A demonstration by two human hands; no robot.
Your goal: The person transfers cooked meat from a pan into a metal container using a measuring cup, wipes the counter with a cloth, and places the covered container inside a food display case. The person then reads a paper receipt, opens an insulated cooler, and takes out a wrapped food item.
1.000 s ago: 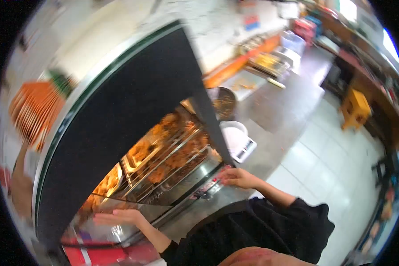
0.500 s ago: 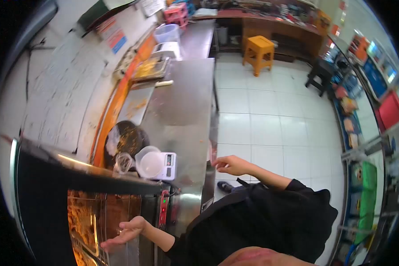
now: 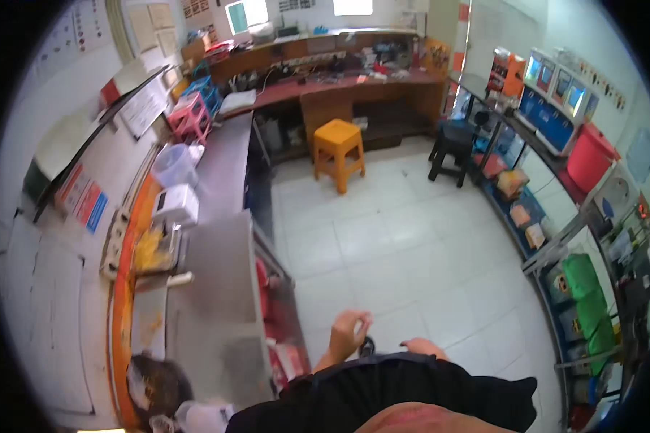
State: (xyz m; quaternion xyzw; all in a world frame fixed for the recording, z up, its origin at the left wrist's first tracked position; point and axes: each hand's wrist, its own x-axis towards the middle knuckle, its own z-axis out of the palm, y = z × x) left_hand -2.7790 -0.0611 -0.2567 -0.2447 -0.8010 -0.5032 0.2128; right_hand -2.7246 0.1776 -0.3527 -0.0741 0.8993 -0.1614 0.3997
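Observation:
My left hand point(image 3: 349, 332) is raised in front of my body, above the tiled floor. Its fingers are loosely bent and a gap shows between thumb and fingers, with nothing in them. My right hand point(image 3: 422, 348) hangs close to my waist on the other side, partly hidden by the black clothing. A finger or thumb points left, and no object shows in that hand. Nearest to my left hand is the steel worktable point(image 3: 217, 303), whose open shelf holds red and white items point(image 3: 287, 355). Neither hand touches anything that I can make out.
On the worktable's left lie a knife point(image 3: 180, 278), a tray of yellow food point(image 3: 155, 249), a dark round board point(image 3: 159, 386) and a white tub point(image 3: 204, 416). Ahead stand an orange stool point(image 3: 338, 148) and a black stool point(image 3: 453, 148). Shelving point(image 3: 549, 267) lines the right side.
My view has swung up and right, away from the lit oven, which has left the view except for a bright edge. My left hand has come away from the oven to my front; my right hand has drawn in.

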